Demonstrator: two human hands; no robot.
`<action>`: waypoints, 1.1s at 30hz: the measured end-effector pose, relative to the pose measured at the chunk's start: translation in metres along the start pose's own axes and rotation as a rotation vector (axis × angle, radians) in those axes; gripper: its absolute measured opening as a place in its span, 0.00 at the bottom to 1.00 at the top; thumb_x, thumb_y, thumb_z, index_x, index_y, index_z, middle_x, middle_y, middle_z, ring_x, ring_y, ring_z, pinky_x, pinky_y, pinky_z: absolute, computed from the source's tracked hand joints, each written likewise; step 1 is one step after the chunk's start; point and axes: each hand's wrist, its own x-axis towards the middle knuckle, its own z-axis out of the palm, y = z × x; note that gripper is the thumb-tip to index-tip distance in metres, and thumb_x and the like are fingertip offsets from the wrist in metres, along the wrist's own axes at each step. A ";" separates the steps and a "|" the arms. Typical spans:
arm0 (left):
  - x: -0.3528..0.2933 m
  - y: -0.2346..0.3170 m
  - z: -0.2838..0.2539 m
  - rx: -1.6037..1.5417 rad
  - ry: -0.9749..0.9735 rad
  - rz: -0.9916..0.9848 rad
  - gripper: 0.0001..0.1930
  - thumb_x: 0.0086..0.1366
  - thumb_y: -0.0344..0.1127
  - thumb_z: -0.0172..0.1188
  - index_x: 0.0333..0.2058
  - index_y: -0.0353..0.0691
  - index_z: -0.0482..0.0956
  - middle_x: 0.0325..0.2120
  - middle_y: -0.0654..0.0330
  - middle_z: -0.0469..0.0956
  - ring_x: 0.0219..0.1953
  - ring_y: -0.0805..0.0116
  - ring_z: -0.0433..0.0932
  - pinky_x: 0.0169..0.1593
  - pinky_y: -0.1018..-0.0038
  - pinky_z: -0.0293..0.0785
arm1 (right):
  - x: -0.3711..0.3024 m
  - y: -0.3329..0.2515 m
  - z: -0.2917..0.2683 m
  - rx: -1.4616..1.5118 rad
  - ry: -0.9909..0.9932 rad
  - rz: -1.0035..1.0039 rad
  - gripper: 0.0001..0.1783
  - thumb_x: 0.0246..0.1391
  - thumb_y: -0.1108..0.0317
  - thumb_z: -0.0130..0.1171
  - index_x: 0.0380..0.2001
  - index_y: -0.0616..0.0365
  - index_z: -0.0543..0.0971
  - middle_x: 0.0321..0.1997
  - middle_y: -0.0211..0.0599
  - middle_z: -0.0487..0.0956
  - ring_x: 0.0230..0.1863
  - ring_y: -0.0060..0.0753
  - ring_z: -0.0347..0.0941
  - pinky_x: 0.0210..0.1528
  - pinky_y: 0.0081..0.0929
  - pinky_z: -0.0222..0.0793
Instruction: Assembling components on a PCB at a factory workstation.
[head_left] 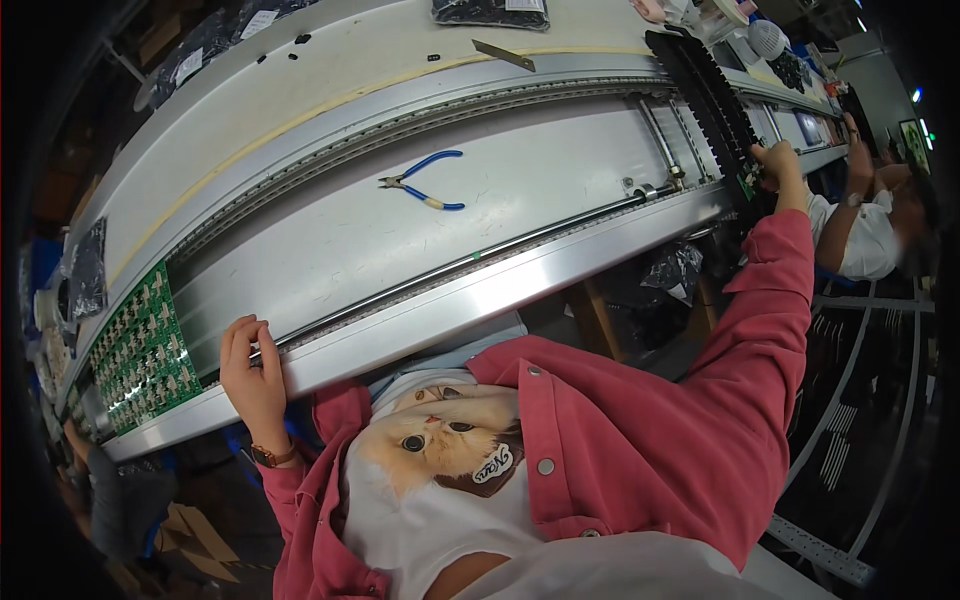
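Note:
My left hand point(252, 375) rests on the near metal rail point(430, 310), its fingers loosely bent and slightly apart, holding nothing. Left of it, a green circuit board panel point(145, 345) full of small components spans the two rails of the conveyor. At the far right, my right hand point(782, 168) is closed at the near end of a long black slotted rack point(705, 100) lying across the rails. A bit of green shows beside those fingers; what it belongs to is unclear. Between the rails lie blue-handled cutting pliers point(425, 182), their handles spread.
A steel shaft point(480, 255) runs along the near rail. Beyond the far rail are a thin metal blade point(503, 54), small black parts point(302, 39) and a dark bag point(490, 12). Another person point(865, 220) sits at the right; a further arm point(110, 490) shows at the left.

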 end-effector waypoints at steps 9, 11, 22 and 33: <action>0.009 0.018 -0.019 0.082 -0.095 0.141 0.07 0.55 0.27 0.57 0.35 0.36 0.75 0.42 0.57 0.75 0.41 0.61 0.74 0.43 0.73 0.69 | 0.028 0.028 0.011 -0.142 0.053 -0.104 0.34 0.44 0.47 0.60 0.33 0.76 0.73 0.28 0.56 0.77 0.24 0.54 0.75 0.24 0.42 0.73; 0.032 0.043 -0.038 0.055 -0.125 0.163 0.08 0.55 0.28 0.58 0.35 0.36 0.75 0.43 0.57 0.74 0.42 0.60 0.74 0.44 0.73 0.69 | 0.033 0.029 0.011 -0.272 0.125 -0.211 0.38 0.43 0.42 0.60 0.34 0.76 0.73 0.31 0.57 0.78 0.28 0.55 0.76 0.28 0.44 0.73; 0.276 0.153 0.075 0.025 -0.217 0.588 0.16 0.59 0.44 0.58 0.37 0.37 0.80 0.30 0.58 0.80 0.29 0.65 0.76 0.35 0.74 0.72 | -0.181 -0.246 0.081 0.429 0.201 -1.314 0.13 0.44 0.65 0.59 0.35 0.57 0.80 0.39 0.36 0.79 0.38 0.42 0.74 0.40 0.30 0.69; 0.405 0.205 0.217 -0.126 -0.034 0.171 0.30 0.63 0.54 0.41 0.33 0.29 0.80 0.33 0.49 0.80 0.34 0.51 0.78 0.40 0.64 0.73 | -0.212 -0.297 0.111 0.140 0.490 -1.343 0.08 0.43 0.69 0.53 0.25 0.60 0.79 0.25 0.43 0.79 0.27 0.50 0.74 0.30 0.39 0.70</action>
